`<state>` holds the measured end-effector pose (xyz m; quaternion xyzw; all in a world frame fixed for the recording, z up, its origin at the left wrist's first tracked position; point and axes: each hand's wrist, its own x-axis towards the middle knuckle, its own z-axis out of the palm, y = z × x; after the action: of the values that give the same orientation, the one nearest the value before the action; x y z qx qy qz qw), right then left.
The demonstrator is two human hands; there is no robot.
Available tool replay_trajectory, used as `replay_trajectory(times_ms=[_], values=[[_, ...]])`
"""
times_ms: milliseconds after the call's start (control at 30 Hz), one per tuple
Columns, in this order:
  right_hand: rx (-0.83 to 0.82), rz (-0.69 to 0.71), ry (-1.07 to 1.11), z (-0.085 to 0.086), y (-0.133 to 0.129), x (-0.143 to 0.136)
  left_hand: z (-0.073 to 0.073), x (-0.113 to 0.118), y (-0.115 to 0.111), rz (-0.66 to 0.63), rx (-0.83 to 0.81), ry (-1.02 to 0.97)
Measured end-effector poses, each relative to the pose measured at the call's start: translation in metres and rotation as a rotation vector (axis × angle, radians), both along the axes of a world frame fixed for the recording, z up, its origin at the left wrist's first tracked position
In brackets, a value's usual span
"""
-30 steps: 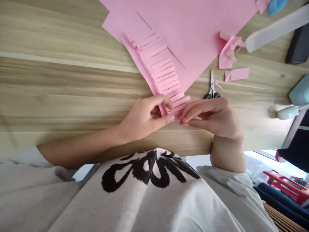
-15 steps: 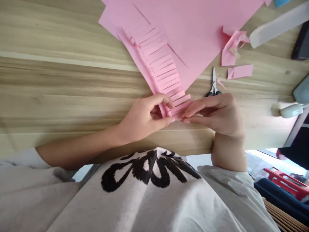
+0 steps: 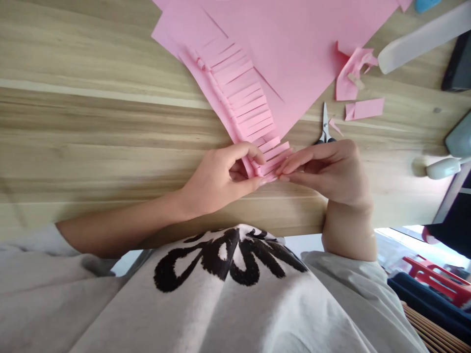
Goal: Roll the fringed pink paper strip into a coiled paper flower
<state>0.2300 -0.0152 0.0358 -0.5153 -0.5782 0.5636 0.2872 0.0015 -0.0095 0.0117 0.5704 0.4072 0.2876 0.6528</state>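
Note:
A strip of pink paper (image 3: 253, 110) with one edge cut into a fringe lies slantwise over larger pink sheets (image 3: 294, 54). Small curled bits run along its uncut left side. My left hand (image 3: 224, 176) grips the strip's near end, thumb below and fingers curled over the paper. At the same end, my right hand (image 3: 324, 169) pinches the tip of a fringe piece between thumb and fingers. The fingertips of both hands are close together and partly cover that last piece. Small scissors (image 3: 325, 125) with black handles lie just beyond my right hand, their handles partly hidden.
Crumpled pink paper (image 3: 351, 73) and a flat pink scrap (image 3: 364, 109) lie right of the sheets. A whitish translucent strip (image 3: 419, 39), a dark object (image 3: 458, 63) and a pale green item (image 3: 443, 168) are at the table's right side. A red plastic piece (image 3: 441, 279) shows below the table.
My right hand's fingertips have shifted slightly up and left along the fringe piece. My left hand keeps its grip, and the strip lies almost as before.

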Motion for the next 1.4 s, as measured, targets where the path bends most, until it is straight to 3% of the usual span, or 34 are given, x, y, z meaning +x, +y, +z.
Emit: replay_trajectory(times_ms=[800,1400], values=[[0.014,0.029,-0.054,0.0005,-0.0019,-0.0001,0.0044,-0.0004,0.0002,-0.009,-0.023,-0.008],[-0.022,0.049,-0.078,0.0006,0.0002,0.0009,-0.0005,-0.0016,-0.0013,-0.029,-0.02,0.013]])
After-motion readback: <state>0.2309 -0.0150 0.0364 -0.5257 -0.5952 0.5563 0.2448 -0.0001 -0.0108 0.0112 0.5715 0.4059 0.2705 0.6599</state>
